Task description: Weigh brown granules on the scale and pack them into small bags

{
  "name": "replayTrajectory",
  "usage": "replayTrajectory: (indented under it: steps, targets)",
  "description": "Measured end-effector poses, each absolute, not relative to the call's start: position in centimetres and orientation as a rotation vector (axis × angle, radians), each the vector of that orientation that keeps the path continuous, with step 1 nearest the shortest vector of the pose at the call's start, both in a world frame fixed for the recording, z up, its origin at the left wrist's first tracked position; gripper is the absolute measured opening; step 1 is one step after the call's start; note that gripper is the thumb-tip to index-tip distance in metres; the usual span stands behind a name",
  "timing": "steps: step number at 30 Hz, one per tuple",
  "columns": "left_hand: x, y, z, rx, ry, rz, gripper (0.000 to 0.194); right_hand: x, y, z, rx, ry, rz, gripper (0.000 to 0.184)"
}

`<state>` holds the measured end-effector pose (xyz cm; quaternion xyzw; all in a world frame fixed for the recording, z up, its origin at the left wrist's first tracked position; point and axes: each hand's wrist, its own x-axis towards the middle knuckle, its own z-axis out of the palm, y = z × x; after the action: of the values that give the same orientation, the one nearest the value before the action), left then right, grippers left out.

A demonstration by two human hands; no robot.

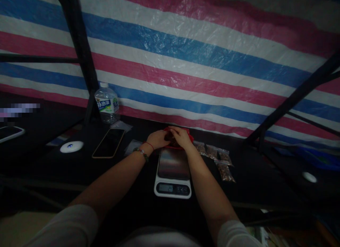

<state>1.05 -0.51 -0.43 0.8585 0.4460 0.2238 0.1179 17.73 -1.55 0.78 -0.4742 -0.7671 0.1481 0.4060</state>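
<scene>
The left hand (156, 138) and right hand (181, 135) are resting at the red bag (190, 137), their fingers bending over its dark brown contents (173, 142); shadow is hiding the fingertips, so whether either is gripping cannot be told. The bag is lying at the far end of the scale (173, 190). For clean handling, one hand should be steadying the bag's mouth while the other is working low inside it, limiting spillage. Both forearms should be staying off the plate (174, 166), since contact would likely be disturbing the reading. Filled small bags (225, 172) are lying to the right on the table (255, 169); a phone (109, 143) is lying to the left.
</scene>
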Motion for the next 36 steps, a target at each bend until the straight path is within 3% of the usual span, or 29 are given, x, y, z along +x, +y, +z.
replayTrajectory:
  steps: [9,13,28,36]
  targets:
    - [0.0,-0.2,-0.3,2.455,1.392,0.727,0.034,19.4,-2.2,0.3,-1.403,-2.227,0.210,0.023]
    - [-0.6,0.1,-0.2,2.449,1.391,0.671,0.036,19.8,-2.2,-0.6,-1.507,-2.371,0.256,0.031]
    - [-0.5,-0.8,0.5,2.384,1.491,0.581,0.040,20.1,-1.5,-1.1,-1.597,-2.377,0.332,0.038]
    - [-0.4,-1.0,0.7,2.432,1.408,0.586,0.041,19.8,-1.5,-0.9,-1.653,-2.363,0.266,0.030]
